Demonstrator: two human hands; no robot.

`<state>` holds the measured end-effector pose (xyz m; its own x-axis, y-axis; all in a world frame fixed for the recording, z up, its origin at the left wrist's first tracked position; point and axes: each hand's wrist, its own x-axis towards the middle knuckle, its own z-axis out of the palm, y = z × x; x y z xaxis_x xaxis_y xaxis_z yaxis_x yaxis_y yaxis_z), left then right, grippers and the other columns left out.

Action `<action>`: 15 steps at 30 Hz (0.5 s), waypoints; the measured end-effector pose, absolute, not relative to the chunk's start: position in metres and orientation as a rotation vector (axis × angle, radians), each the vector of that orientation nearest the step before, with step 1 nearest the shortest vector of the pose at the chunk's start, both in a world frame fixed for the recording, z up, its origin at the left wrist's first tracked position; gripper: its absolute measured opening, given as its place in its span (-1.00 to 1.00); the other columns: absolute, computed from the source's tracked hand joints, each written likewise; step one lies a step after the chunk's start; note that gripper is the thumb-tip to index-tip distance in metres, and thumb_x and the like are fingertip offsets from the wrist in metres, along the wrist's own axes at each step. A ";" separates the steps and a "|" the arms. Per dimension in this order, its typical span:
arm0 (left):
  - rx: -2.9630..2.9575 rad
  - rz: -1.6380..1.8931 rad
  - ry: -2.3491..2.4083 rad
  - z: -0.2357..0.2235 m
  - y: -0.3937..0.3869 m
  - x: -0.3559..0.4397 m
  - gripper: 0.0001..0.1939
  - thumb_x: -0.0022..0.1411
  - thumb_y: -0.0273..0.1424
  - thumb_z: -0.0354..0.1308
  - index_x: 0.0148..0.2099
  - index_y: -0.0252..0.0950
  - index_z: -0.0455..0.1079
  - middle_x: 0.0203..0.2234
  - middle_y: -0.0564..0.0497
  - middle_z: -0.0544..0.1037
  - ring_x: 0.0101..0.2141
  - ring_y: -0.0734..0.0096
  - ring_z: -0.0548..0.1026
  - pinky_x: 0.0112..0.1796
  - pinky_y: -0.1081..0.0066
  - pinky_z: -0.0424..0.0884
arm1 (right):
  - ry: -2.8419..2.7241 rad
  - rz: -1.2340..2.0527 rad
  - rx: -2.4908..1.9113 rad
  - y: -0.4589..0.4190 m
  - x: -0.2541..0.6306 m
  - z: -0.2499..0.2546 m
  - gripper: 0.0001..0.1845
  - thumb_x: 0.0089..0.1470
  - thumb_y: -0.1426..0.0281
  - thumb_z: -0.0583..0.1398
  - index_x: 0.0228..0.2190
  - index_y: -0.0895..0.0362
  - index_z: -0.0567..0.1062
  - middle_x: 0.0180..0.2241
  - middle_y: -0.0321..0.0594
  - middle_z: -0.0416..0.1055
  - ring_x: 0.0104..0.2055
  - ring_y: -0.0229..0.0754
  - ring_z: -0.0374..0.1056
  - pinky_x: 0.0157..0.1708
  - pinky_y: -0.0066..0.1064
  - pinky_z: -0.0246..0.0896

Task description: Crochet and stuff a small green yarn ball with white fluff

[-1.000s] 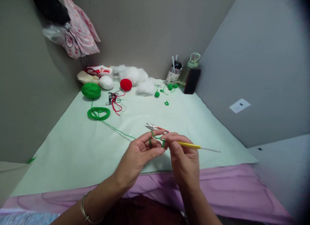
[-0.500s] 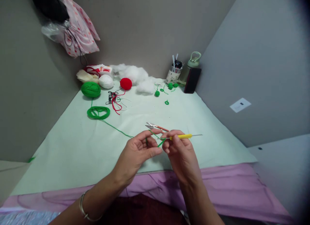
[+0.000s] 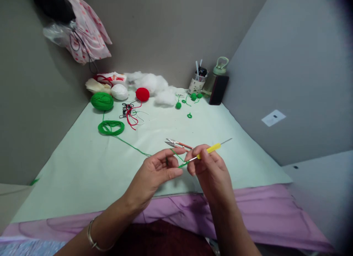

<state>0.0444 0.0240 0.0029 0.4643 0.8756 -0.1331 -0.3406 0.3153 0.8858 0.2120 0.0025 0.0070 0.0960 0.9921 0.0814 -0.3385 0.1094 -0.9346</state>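
Observation:
My left hand (image 3: pixel 158 169) pinches green yarn (image 3: pixel 176 153) between thumb and fingers, with a strand running over the raised index finger. In my right hand (image 3: pixel 211 168) is a crochet hook (image 3: pixel 212 148) with a yellow handle, held like a pen. Its metal shaft slants down to the left, and its tip sits in the green yarn at my left fingertips. Just beyond the hands lie thread snips (image 3: pixel 178 143), partly hidden by my right hand. The working strand trails back to a loose green yarn coil (image 3: pixel 111 128).
At the back left are a green yarn ball (image 3: pixel 102 101), a white ball (image 3: pixel 119 92), a red ball (image 3: pixel 142 94) and tangled cords. White stuffing (image 3: pixel 154 85) lies behind. Small green crocheted pieces (image 3: pixel 178 105), a pen cup (image 3: pixel 197 83), a bottle (image 3: pixel 212 79) and a phone (image 3: pixel 219 90) stand back right.
The crochet hook has tilted from nearly level to slanting, its tip now lower near my left thumb. My right hand has shifted slightly right, and the yarn loop has narrowed around the shaft.

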 end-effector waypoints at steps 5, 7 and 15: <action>0.913 0.881 0.683 0.004 0.024 0.043 -0.64 0.06 -0.39 0.45 -0.04 -0.16 0.63 -0.41 0.07 0.41 -0.36 0.48 0.34 -0.27 0.45 0.28 | -0.989 1.208 -0.923 0.001 0.215 0.009 -0.71 0.26 0.17 0.19 -0.37 0.12 0.45 -0.41 -0.21 0.53 -0.55 -0.29 0.31 -0.52 -0.42 0.25; 0.912 0.876 0.679 0.005 0.024 0.043 -0.65 0.07 -0.40 0.45 -0.05 -0.15 0.63 -0.41 0.07 0.42 -0.36 0.48 0.35 -0.26 0.45 0.28 | -1.007 1.199 -0.916 0.001 0.217 0.009 -0.73 0.28 0.19 0.18 -0.36 0.12 0.46 -0.40 -0.20 0.54 -0.54 -0.28 0.34 -0.51 -0.41 0.26; 0.938 0.872 0.640 0.003 0.026 0.043 -0.70 0.10 -0.41 0.44 -0.08 -0.13 0.63 -0.42 0.09 0.44 -0.32 0.48 0.39 -0.13 0.41 0.31 | -1.001 1.233 -0.831 -0.003 0.220 0.010 -0.76 0.33 0.27 0.14 -0.34 0.12 0.48 -0.36 -0.22 0.56 -0.51 -0.33 0.38 -0.47 -0.47 0.27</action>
